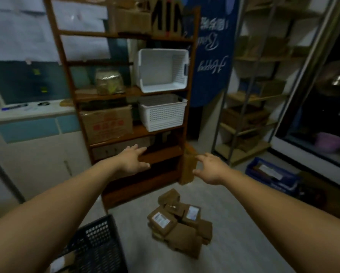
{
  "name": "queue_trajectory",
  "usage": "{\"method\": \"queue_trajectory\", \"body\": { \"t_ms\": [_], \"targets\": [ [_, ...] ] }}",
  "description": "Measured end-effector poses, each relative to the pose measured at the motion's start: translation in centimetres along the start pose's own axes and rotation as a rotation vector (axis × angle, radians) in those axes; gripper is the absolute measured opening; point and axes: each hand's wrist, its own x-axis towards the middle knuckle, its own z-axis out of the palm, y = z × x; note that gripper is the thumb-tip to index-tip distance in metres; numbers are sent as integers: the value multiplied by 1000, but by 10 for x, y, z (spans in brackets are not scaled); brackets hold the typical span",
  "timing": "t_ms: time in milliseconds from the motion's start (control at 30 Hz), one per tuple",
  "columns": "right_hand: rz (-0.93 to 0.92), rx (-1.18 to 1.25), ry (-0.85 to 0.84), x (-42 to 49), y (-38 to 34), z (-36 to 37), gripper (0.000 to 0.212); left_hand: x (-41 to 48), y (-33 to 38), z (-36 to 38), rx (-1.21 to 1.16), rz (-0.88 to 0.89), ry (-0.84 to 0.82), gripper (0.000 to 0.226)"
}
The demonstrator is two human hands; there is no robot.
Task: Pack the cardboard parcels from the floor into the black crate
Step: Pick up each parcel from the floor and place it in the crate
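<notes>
Several brown cardboard parcels (180,223) lie in a loose pile on the grey floor, two showing white labels. The black mesh crate (98,245) sits at the lower left, with a parcel partly visible inside it. My left hand (132,159) is stretched forward with straight fingers, in front of the wooden shelf, and holds nothing. My right hand (210,168) is also held out, fingers relaxed and spread, empty. A tall brown parcel (187,167) stands upright just left of my right hand, against the shelf's corner; whether the fingers touch it is unclear.
A wooden shelf unit (125,134) stands straight ahead, holding two white baskets (162,112) and a cardboard box (108,125). A blue crate (271,174) sits on the floor at the right, beneath metal shelving (249,119). White cabinets (39,154) line the left.
</notes>
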Motion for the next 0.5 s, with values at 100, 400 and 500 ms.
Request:
{"method": "queue_trajectory", "body": {
  "t_ms": [100, 400, 500],
  "targets": [
    [26, 2, 19, -9, 57, -20, 62, 19, 63, 13, 17, 41, -22, 75],
    [10, 55, -21, 50, 118, -23, 66, 82, 119, 39, -25, 10, -68, 76],
    [-5, 38, -77, 90, 125, -10, 69, 122, 113, 51, -44, -9, -104, 76]
  ]
}}
